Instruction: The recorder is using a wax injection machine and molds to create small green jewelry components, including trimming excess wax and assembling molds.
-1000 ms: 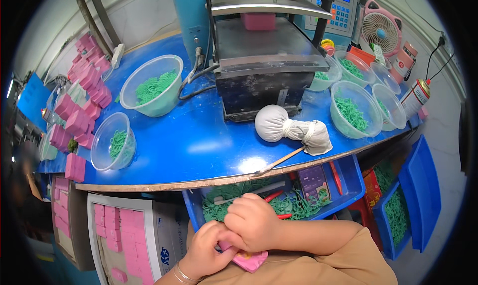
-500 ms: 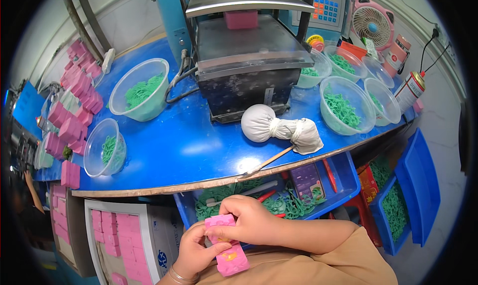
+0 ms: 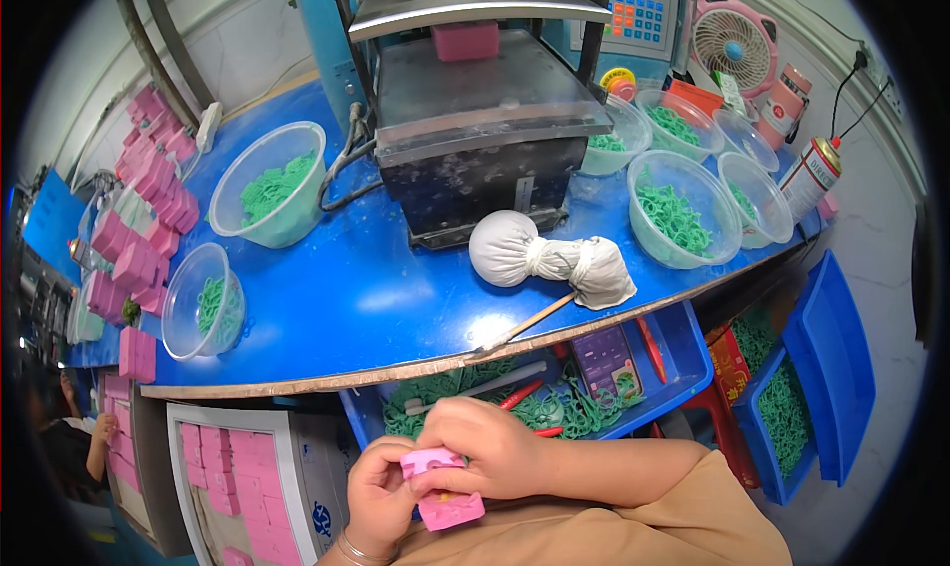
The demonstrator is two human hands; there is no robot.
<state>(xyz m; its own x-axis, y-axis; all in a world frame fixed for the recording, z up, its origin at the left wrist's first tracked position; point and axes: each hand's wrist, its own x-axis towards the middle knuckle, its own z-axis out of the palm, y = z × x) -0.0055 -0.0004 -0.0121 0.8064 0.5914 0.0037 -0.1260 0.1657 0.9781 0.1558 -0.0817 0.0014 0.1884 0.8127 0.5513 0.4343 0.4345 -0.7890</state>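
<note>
Low in front of me, close to my body, both hands are closed on a pink rubber mold [image 3: 451,510] in two parts. My left hand [image 3: 381,492] grips its left side. My right hand [image 3: 485,447] pinches it from above and the right, its thumb lying across the middle. The upper part is bent up and shows its edge; the lower part juts out below the fingers. A small yellow spot shows between the two parts; the fingers cover the rest.
Behind my hands, a blue drawer [image 3: 696,393] holds green strands, red-handled tools and a phone. On the blue table [image 3: 327,319] stand a press [image 3: 475,185], a white cloth pouch [image 3: 510,249], a brush [image 3: 529,324] and plastic bowls [image 3: 683,254] of green strands. Pink blocks [image 3: 139,353] are stacked at left.
The mold has tilted and bent: its long yellow-marked face is now mostly turned away, with the parts seen edge-on. Another person's arm has come further into view at far left.
</note>
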